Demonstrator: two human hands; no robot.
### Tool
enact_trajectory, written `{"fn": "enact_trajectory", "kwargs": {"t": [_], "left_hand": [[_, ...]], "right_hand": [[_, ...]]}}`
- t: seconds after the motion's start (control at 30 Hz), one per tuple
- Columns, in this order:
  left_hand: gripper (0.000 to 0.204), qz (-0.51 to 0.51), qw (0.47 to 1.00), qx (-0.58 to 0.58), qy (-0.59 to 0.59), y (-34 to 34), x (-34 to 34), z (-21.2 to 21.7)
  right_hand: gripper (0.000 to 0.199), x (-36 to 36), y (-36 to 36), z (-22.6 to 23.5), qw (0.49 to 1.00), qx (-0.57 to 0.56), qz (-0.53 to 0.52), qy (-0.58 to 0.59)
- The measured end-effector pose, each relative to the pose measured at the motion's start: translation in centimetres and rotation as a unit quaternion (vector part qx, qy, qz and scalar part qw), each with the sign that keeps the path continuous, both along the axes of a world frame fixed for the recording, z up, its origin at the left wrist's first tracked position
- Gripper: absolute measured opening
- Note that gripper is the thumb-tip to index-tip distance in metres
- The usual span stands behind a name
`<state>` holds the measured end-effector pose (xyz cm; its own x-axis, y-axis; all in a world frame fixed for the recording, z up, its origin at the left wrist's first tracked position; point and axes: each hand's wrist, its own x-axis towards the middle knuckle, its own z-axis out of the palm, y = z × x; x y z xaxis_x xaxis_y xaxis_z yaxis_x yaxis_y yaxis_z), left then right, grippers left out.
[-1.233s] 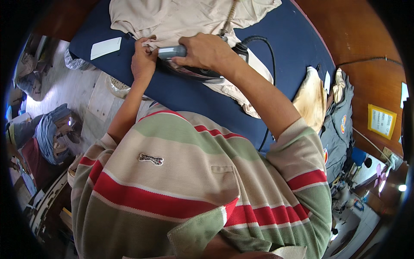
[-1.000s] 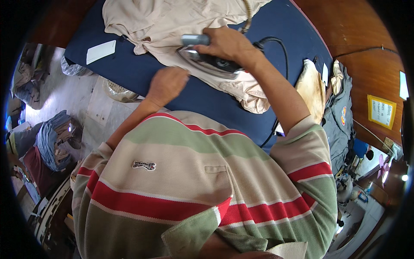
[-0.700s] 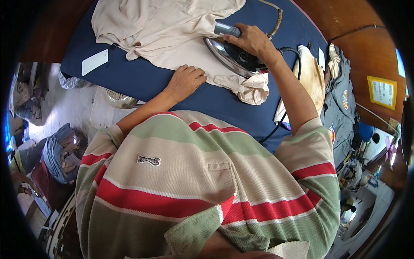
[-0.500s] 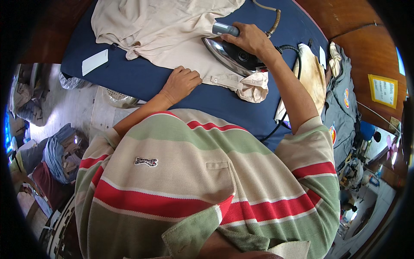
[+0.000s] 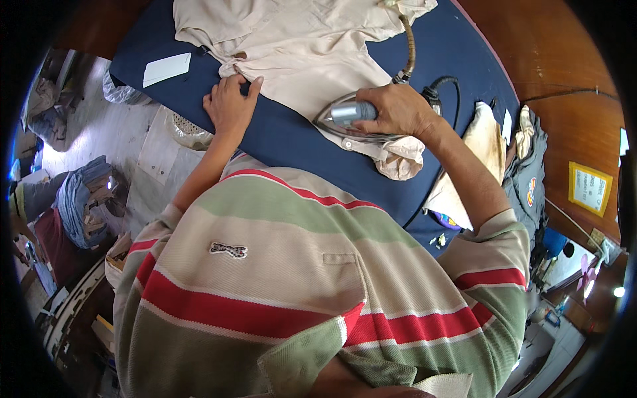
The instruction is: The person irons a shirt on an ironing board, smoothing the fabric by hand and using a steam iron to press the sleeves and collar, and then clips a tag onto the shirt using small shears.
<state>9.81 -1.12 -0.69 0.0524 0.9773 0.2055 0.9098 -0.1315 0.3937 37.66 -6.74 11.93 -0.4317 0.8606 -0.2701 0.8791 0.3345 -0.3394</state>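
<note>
A cream shirt [image 5: 312,69] lies spread over the dark blue padded table, one sleeve stretched toward me and ending in a crumpled cuff [image 5: 401,159]. My right hand [image 5: 395,109] is wrapped round the grey handle of a clothes iron [image 5: 345,114]. The iron rests on the sleeve just above the cuff, its tip pointing left. At the table's near edge, my left hand [image 5: 232,103] has its thumb and fingers apart, the fingertips by a bunched part of the shirt. It grips nothing that I can see.
A white card [image 5: 166,69] lies on the blue table [image 5: 332,162] at the left. The iron's cord [image 5: 410,50] rises behind my right hand. A stained cream cloth [image 5: 474,166] and dark grey garments [image 5: 527,179] hang at the right. Piled clothes [image 5: 86,205] lie at the lower left.
The iron has moved toward me and turned so that its tip points left, down near the cuff. My left hand has left the sleeve's edge, moved left and spread its fingers.
</note>
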Motion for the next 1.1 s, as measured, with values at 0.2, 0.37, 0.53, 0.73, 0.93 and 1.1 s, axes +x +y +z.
{"fn": "enact_trajectory", "kwargs": {"t": [0.2, 0.37, 0.53, 0.73, 0.93, 1.1], "left_hand": [[0.026, -0.048, 0.996, 0.049, -0.062, 2.8, -0.7, -2.1], [0.021, -0.021, 0.989, 0.000, -0.148, 2.8, -1.3, -2.5], [0.021, -0.020, 0.987, -0.020, -0.157, 2.8, -1.2, -1.7], [0.026, -0.025, 0.992, 0.003, -0.123, 2.8, -1.2, -2.1], [0.028, -0.014, 0.991, 0.009, -0.132, 3.0, -0.9, -2.5], [0.027, -0.011, 0.991, -0.004, -0.130, 3.1, -0.7, -1.8]], "right_hand": [[0.058, -0.7, 4.0, -0.6, 0.976, 0.036, -0.212, -0.017], [0.051, -7.7, 5.9, -1.5, 0.994, 0.073, -0.082, 0.003], [0.048, -7.4, 6.7, -1.0, 0.999, 0.053, -0.004, 0.000], [0.045, -0.6, 0.8, 0.2, 0.997, -0.043, 0.063, 0.008], [0.040, 2.0, -0.3, 0.0, 0.997, -0.059, 0.057, 0.017], [0.041, -1.2, 0.9, 0.4, 0.995, -0.054, 0.086, 0.008]]}}
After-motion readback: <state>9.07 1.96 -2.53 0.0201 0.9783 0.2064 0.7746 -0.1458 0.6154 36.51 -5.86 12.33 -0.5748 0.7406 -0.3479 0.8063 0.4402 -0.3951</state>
